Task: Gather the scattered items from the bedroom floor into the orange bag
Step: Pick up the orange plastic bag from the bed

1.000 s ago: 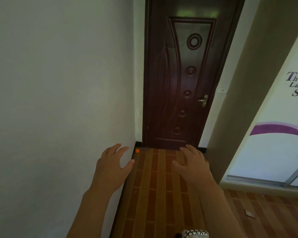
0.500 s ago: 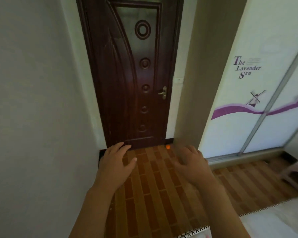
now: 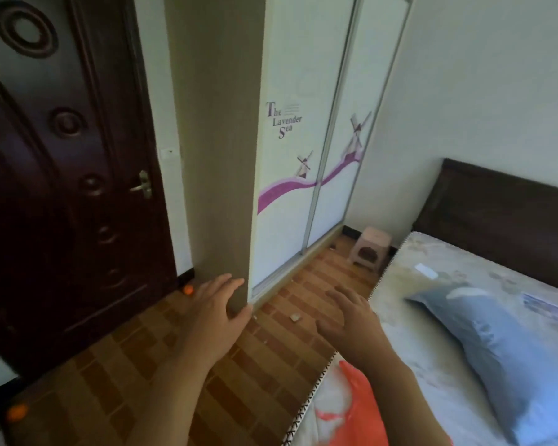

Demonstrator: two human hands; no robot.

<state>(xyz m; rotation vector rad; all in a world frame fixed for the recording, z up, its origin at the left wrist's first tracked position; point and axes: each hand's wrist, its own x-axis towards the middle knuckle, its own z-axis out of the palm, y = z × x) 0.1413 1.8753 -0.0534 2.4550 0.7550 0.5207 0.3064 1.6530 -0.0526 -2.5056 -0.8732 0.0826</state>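
Nearest, on the bed's front corner: orange bag, partly hidden under the right forearm. Left of the bed, low over the brown brick-pattern floor: left hand and right hand, palms down, fingers spread loosely, holding nothing. On the bed, right of the hands: blue pillow. Floor left of the bed: orange ball near the door's left corner, another orange ball at its right foot, small scraps before the wardrobe. Beyond the bed's far corner: pink stool.

Orange bag, brown brick-patterned floor
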